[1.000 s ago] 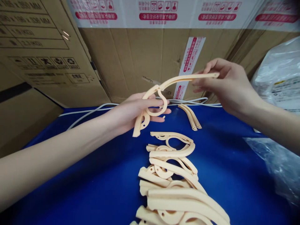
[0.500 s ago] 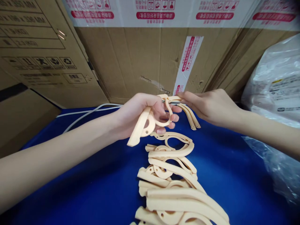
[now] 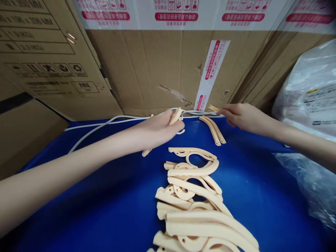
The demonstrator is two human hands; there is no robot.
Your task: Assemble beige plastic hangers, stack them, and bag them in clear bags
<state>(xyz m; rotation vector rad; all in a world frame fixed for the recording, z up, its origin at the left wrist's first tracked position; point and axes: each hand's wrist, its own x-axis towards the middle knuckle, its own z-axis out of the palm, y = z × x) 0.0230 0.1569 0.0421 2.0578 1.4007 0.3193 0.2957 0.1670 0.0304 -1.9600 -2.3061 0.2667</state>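
My left hand [image 3: 161,131] is closed around a beige plastic folding hanger [image 3: 175,116]. Its hook curls out below my fingers, and a straight end pokes out under my wrist; my palm hides the rest. Farther right, my right hand [image 3: 236,113] pinches a slim beige hanger arm [image 3: 214,108] whose tip points left. Between the hands, two loose curved hanger arms [image 3: 213,131] lie side by side on the blue surface. Nearer to me runs a row of folded beige hangers [image 3: 194,192], overlapping one another, with rings and small holes showing.
A blue table surface [image 3: 105,196] lies under everything. White cables [image 3: 105,122] run along its back edge. Behind stands a large cardboard box [image 3: 144,66] with printed tape, and another box [image 3: 52,73] is at the left. Clear plastic wrapping [image 3: 309,98] bulges at the right.
My hands have moved apart, the right one going right with a hanger arm. My left hand has turned over, so its back faces up with the hanger underneath.
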